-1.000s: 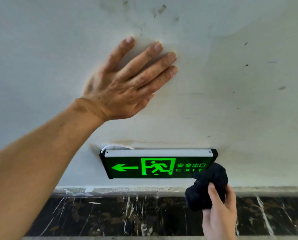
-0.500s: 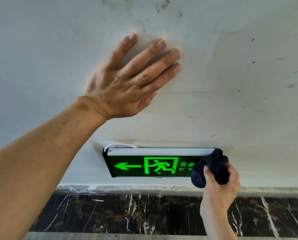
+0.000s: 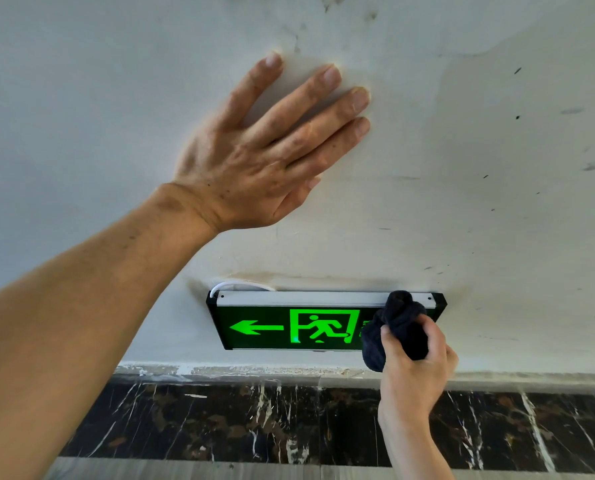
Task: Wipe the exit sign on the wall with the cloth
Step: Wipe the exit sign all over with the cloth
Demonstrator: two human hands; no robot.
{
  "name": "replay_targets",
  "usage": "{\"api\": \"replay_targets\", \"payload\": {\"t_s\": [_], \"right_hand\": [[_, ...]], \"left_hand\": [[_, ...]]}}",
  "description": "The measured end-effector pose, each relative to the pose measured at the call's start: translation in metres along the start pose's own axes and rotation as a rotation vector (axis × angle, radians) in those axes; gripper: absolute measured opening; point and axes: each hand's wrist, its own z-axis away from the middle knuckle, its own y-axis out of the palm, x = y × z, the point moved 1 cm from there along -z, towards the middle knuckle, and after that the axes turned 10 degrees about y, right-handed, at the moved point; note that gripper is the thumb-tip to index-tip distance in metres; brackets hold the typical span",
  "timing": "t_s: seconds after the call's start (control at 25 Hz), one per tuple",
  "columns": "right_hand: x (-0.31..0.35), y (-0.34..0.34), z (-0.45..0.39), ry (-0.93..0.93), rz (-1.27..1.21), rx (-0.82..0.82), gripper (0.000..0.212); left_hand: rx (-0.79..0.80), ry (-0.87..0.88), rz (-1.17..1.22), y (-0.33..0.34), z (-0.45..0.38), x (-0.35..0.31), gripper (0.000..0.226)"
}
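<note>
A black-framed exit sign (image 3: pixel 289 327) with a lit green arrow and running figure hangs low on the white wall. A bunched dark cloth (image 3: pixel 398 327) presses against the sign's right part and hides its lettering there. My right hand (image 3: pixel 415 368) grips the cloth from below. My left hand (image 3: pixel 268 150) lies flat on the wall above the sign, fingers spread, holding nothing.
The white wall (image 3: pixel 496 168) is stained and scuffed. A white cable (image 3: pixel 233 284) loops out behind the sign's top left corner. Below the sign runs a dark marble skirting (image 3: pixel 219 420) with white veins.
My right hand has lifted the cloth from below the sign's right end up onto its face and slid it leftward. My left hand stays flat on the wall.
</note>
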Motion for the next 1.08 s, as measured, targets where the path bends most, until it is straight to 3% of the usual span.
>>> {"api": "replay_targets", "payload": {"t_s": [0.48, 0.8, 1.08], "right_hand": [[-0.019, 0.069, 0.065, 0.006, 0.128, 0.25, 0.044], [-0.045, 0.116, 0.098, -0.113, 0.346, 0.28, 0.027], [-0.045, 0.131, 0.117, -0.072, 0.481, 0.461, 0.026]], "left_hand": [[-0.003, -0.003, -0.002, 0.0, 0.0, 0.0, 0.052], [-0.001, -0.011, 0.031, -0.001, 0.001, 0.0, 0.053], [0.018, -0.011, 0.039, -0.003, -0.001, -0.001, 0.053]]}}
